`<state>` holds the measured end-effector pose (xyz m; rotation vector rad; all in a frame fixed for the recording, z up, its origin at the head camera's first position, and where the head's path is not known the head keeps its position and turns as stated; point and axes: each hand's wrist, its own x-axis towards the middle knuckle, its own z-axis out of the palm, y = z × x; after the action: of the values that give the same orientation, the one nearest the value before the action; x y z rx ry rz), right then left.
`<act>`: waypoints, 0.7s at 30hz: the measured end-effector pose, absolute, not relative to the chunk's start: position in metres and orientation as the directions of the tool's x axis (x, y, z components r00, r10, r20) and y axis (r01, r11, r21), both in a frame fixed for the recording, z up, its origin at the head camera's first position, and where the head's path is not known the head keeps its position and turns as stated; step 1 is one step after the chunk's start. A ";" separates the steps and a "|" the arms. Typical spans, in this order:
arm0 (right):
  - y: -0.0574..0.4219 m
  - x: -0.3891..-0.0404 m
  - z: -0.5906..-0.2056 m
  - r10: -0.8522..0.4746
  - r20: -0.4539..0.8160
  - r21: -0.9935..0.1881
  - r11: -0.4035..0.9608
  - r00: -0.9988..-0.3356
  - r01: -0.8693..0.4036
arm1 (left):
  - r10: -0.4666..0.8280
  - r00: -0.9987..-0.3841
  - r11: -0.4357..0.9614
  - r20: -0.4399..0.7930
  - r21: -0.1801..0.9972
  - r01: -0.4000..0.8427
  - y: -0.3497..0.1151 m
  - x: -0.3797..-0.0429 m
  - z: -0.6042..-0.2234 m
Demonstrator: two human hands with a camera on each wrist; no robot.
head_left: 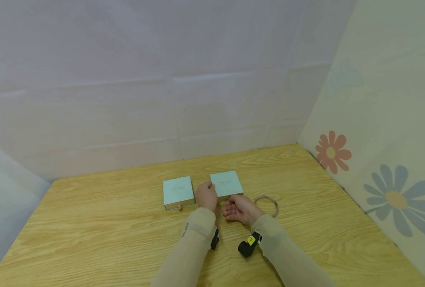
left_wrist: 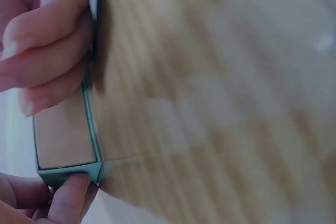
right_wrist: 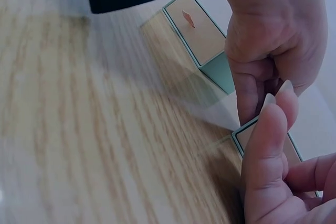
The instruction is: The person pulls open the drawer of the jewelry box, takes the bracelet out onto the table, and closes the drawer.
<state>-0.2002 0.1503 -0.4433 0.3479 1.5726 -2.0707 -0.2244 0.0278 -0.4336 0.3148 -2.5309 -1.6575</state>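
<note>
A pale mint drawer box (head_left: pixel 226 182) with faint lettering on its lid lies flat on the table. My left hand (head_left: pixel 206 195) grips its left side, fingers and thumb around the mint sleeve. At the front, my right hand (head_left: pixel 242 210) is turned palm up, its fingers curled. Its thumb and forefinger come together at the tan drawer front (left_wrist: pixel 65 137); any pull tab there is hidden behind them. A matching drawer box (head_left: pixel 178 190) lies to the left, closed, and its small brown pull tab (right_wrist: pixel 188 19) sticks out of the front.
A thin pinkish-brown ring (head_left: pixel 277 209) lies on the wooden table (head_left: pixel 108 227) just right of my right hand. A pale cloth wall (head_left: pixel 144 99) closes off the back. On the right stands a panel with printed flowers (head_left: pixel 398 199).
</note>
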 end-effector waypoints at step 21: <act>0.149 -0.203 -0.443 -0.225 -0.514 -0.818 -0.162 -0.828 0.552 | -0.189 -0.981 0.395 -0.045 0.911 -0.117 0.024 -0.225 -0.430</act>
<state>-0.2033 0.1493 -0.4432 0.3737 1.6071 -2.0314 -0.2253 0.0238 -0.4301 0.2821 -2.5682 -1.6689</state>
